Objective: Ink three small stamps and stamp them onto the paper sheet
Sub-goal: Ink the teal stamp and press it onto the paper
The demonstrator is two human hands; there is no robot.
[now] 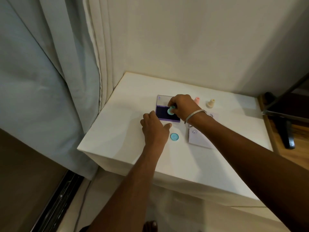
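My right hand [182,106] grips a small teal stamp [170,111], tilted, its face just over the dark pad of the open purple ink pad [161,113]. My left hand [153,127] rests flat on the table against the ink pad's near left edge, fingers spread, holding nothing. A round teal cap [174,136] lies on the table by my left thumb. A pink stamp [197,99] and a cream stamp [210,103] stand upright behind my right wrist. The paper sheet [199,139], partly under my right forearm, carries two round stamped marks.
Everything sits on a white table [127,131] in a corner. A pale curtain [50,81] hangs at the left, a plain wall behind. A dark metal frame and wooden floor [284,131] lie past the table's right edge.
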